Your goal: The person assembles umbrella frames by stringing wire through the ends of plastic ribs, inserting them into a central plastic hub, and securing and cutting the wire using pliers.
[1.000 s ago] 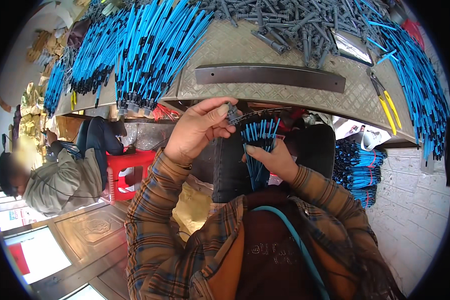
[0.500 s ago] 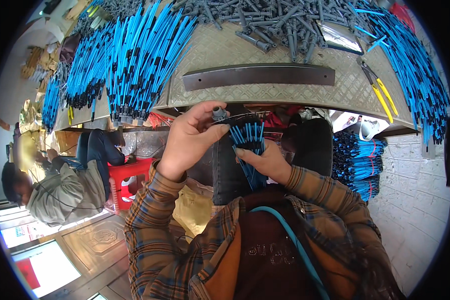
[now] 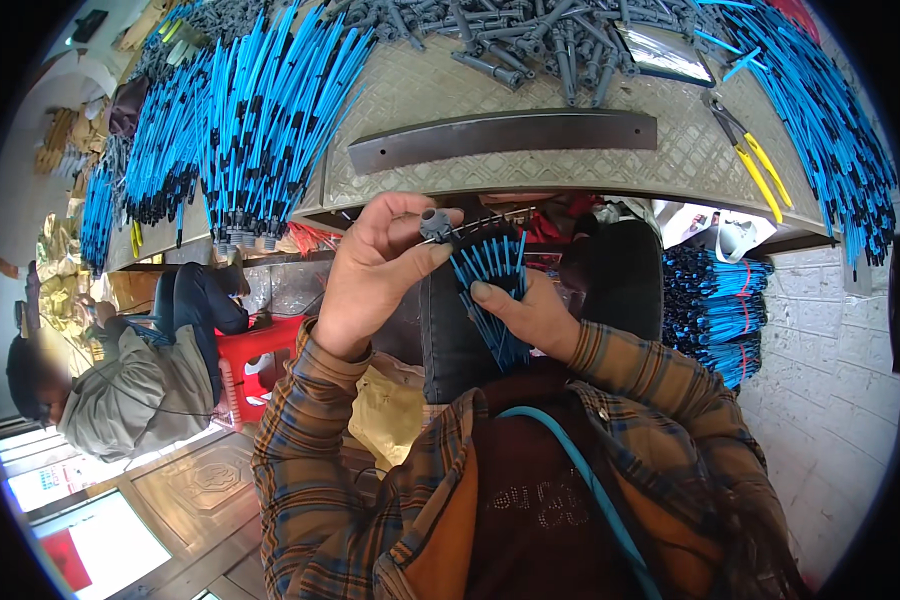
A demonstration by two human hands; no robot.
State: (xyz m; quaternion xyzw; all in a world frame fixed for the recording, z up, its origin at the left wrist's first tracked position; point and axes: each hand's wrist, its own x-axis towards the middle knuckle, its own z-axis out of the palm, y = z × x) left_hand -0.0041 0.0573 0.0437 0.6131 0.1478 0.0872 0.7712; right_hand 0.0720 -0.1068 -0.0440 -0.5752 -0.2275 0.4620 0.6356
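My left hand [image 3: 375, 275] is closed, pinching a grey ribbed plastic fitting [image 3: 435, 224] between thumb and fingers. A thin rod or wire [image 3: 500, 216] runs from beside the fitting to the right, above the blue tubes; what it joins I cannot make out. My right hand [image 3: 535, 312] is wrapped round a bundle of thin blue tubes [image 3: 492, 258], its thumb lying across the front. The tubes fan out at the top, with dark parts behind them. Both hands are close together over my lap, just below the table edge.
On the table [image 3: 410, 100] lie a dark metal bar [image 3: 505, 140], yellow-handled pliers [image 3: 750, 155], heaped grey plastic parts [image 3: 550, 45] and piles of blue tubes [image 3: 270, 120]. Tied tube bundles [image 3: 715, 315] are stacked at right. A person [image 3: 135, 375] sits at left by a red stool [image 3: 260, 365].
The grey fitting has tilted so its open end shows more, and more of the thin rod is visible. Both hands keep their grips; the whole view has shifted slightly.
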